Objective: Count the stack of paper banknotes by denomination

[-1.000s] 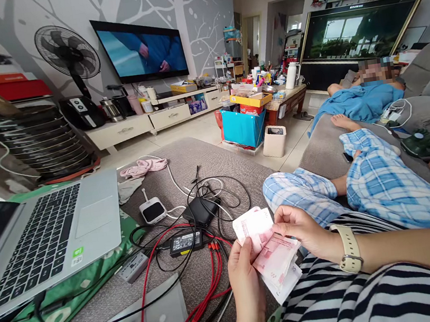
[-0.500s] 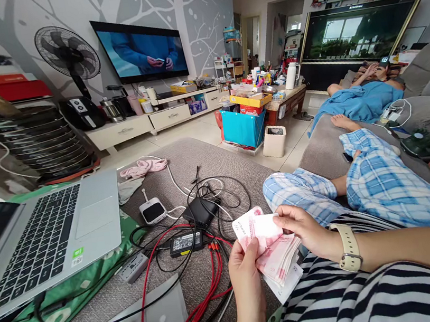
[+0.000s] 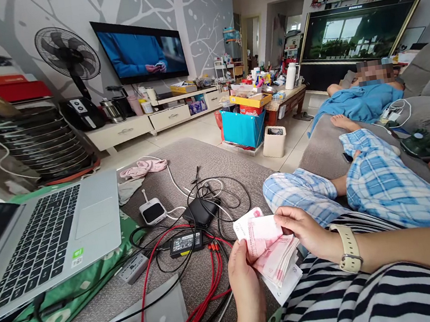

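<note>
My left hand (image 3: 244, 277) grips a stack of pink banknotes (image 3: 270, 252) from below, thumb pressed on top. My right hand (image 3: 307, 230), with a cream watch on the wrist, pinches the upper right edge of the top note, which is lifted and folded back from the stack. The notes are held over my lap, just above my striped shirt and beside my blue plaid trouser leg (image 3: 299, 192).
An open laptop (image 3: 46, 240) rests on a green cushion at left. Tangled black, red and white cables with power adapters (image 3: 192, 228) lie on the grey ottoman. A person in blue lies on the sofa (image 3: 358, 101) at right. A blue box (image 3: 243, 126) and small bin stand on the floor.
The top banknote has been peeled up and folded back by my right hand; both hands stay in almost the same place.
</note>
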`<state>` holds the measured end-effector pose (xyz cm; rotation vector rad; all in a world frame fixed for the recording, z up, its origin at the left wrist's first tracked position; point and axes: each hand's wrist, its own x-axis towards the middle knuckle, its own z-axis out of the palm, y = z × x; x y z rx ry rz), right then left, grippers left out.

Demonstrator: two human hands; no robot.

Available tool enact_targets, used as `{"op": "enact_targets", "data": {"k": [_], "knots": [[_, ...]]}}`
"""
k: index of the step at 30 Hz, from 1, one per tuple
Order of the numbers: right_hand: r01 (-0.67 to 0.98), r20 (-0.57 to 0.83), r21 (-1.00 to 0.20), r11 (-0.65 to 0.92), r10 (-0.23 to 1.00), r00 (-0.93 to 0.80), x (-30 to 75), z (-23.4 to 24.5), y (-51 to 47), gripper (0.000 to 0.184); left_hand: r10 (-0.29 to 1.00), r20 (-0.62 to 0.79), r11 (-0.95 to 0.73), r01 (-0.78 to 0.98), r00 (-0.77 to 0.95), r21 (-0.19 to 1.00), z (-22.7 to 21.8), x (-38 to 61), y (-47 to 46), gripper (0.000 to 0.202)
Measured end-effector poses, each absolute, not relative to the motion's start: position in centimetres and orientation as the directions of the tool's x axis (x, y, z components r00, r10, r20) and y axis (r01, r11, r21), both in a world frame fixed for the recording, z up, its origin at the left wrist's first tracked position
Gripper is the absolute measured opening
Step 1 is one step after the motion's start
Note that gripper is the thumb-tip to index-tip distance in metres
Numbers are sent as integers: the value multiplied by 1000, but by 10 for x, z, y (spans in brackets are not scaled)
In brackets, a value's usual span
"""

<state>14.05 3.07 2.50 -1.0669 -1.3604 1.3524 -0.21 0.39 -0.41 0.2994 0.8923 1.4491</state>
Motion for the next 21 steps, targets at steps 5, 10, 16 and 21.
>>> {"op": "enact_targets", "data": {"k": [5, 10, 16, 21], "knots": [[-32, 41, -999, 35, 976, -213, 142, 21, 32, 34, 915, -362, 139, -702, -178, 699, -7, -3, 6, 22], [-40, 32, -999, 24, 976, -214, 141, 21, 32, 32, 911, -389, 180, -714, -139, 677, -9, -2, 5, 27], [-51, -8, -999, -18, 982, -191, 138, 26, 30, 29, 917, -379, 191, -695, -125, 693, -6, -3, 4, 27], [-36, 7, -999, -1, 978, -206, 140, 24, 30, 27, 918, -371, 185, -683, -136, 707, -4, -4, 4, 25]]}}
